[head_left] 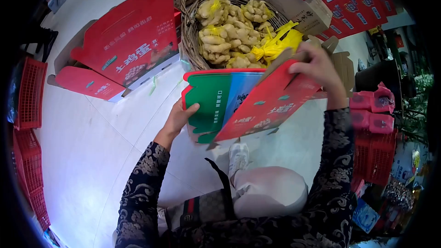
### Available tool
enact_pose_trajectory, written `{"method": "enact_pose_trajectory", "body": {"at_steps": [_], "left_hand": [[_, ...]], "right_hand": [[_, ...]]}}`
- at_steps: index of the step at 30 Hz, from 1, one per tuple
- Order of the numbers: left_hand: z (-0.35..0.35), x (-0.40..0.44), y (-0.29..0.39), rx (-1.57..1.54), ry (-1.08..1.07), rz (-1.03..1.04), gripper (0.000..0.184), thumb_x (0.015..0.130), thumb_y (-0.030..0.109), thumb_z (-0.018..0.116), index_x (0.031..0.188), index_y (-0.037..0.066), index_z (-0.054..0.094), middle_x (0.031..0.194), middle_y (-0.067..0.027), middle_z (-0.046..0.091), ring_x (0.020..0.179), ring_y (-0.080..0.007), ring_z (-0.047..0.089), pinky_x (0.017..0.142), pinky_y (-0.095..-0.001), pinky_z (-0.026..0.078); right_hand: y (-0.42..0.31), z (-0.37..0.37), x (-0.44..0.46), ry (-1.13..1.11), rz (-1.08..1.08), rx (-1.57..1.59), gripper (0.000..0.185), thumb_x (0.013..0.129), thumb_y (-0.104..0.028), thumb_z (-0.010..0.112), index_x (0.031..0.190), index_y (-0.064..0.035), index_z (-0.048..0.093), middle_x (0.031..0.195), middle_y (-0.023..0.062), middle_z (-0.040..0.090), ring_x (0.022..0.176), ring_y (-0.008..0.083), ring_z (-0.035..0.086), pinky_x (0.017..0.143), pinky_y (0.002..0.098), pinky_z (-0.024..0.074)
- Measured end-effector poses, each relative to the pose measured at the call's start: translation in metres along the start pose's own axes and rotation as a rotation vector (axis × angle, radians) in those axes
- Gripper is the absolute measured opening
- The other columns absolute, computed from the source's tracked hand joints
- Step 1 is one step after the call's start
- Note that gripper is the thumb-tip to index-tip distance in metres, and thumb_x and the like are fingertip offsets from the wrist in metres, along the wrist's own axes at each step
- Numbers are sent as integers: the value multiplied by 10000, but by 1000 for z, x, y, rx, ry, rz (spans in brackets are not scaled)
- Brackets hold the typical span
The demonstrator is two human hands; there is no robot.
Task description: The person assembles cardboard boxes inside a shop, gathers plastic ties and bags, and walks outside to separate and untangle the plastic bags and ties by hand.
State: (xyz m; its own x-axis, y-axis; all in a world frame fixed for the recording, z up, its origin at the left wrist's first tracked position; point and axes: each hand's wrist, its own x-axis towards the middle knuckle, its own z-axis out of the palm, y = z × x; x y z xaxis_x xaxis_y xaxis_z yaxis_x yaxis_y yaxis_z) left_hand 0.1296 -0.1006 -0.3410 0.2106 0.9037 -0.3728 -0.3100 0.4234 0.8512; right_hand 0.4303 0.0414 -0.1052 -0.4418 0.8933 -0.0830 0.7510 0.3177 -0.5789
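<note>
My left hand [176, 118] grips the left edge of a folded cardboard carton with a green and blue panel [209, 105], thumb on its face and fingers behind. My right hand [318, 65] is closed on the upper right edge of a red cardboard carton [271, 103] with white print, which leans at an angle over the green and blue one. Both are held above the floor, just in front of a wicker basket [188, 48] of ginger. Whether the red and green panels belong to one carton, I cannot tell.
Ginger [225, 36] in yellow net bags fills the basket. An opened red egg carton [124, 41] stands to the left. Red plastic crates [31, 96] line the left side, more red crates [374, 156] the right. Red printed boxes [358, 4] lie at the back right.
</note>
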Motion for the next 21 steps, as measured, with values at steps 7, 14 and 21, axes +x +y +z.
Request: {"method": "enact_pose_trajectory", "body": {"at_steps": [7, 14, 21], "left_hand": [[-49, -9, -1, -244, -165, -27, 841, 826, 691, 236, 1346, 33, 301, 1333, -89, 403, 1247, -193, 341, 1063, -343, 205], [-25, -23, -2, 1, -149, 96, 787, 759, 250, 716, 1350, 29, 245, 1294, -122, 421, 1205, -207, 387, 1010, -336, 308], [-15, -6, -15, 102, -24, -155, 510, 701, -28, 659, 1176, -10, 474, 1078, -108, 585, 986, -197, 551, 861, -312, 436]], "right_hand": [[96, -56, -50, 286, 122, 728, 499, 798, -259, 671, 1197, -46, 461, 1106, 74, 568, 986, 164, 566, 823, 286, 476], [154, 94, -115, 469, 365, 700, 365, 854, -214, 604, 1153, -42, 486, 1079, 42, 559, 982, 140, 517, 876, 299, 408], [182, 130, -130, 461, 602, 560, 855, 662, -334, 786, 1276, 20, 307, 1214, 160, 439, 1090, 235, 468, 930, 347, 382]]}}
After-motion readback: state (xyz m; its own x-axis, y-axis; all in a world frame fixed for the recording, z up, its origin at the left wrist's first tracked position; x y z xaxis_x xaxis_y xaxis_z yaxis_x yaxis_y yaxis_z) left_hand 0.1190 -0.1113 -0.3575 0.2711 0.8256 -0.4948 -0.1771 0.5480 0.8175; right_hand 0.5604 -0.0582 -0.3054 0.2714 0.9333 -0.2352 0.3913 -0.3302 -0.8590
